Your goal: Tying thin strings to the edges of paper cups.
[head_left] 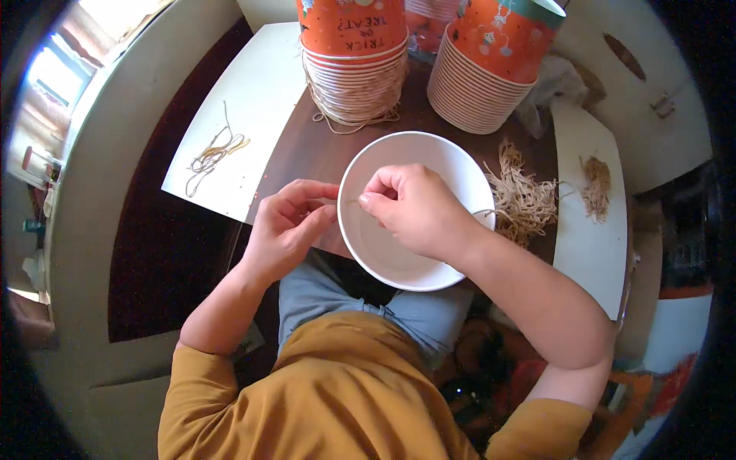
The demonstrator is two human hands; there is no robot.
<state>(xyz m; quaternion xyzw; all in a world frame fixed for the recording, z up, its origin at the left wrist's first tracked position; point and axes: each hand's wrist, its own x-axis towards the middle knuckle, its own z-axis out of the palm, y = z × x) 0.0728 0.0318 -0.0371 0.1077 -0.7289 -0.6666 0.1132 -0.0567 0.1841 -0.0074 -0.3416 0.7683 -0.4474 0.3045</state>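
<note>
While right hand (414,205) pinches cord (353,202) inside central white bucket (387,253), half-curled left hand (284,228) touches its wall, nine o'clock, grip unclear; orange bucket stack (353,57), lettering (372,31) inverted, at eleven; string heap (526,196) at three.

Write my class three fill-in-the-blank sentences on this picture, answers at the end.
1. The hand over the bucket's opening is the person's ____ hand.
2. The bucket's inside is coloured ____.
3. Of the two front stacks, loose string hangs around the ____ one.

Missing words: right; white; left.
</note>
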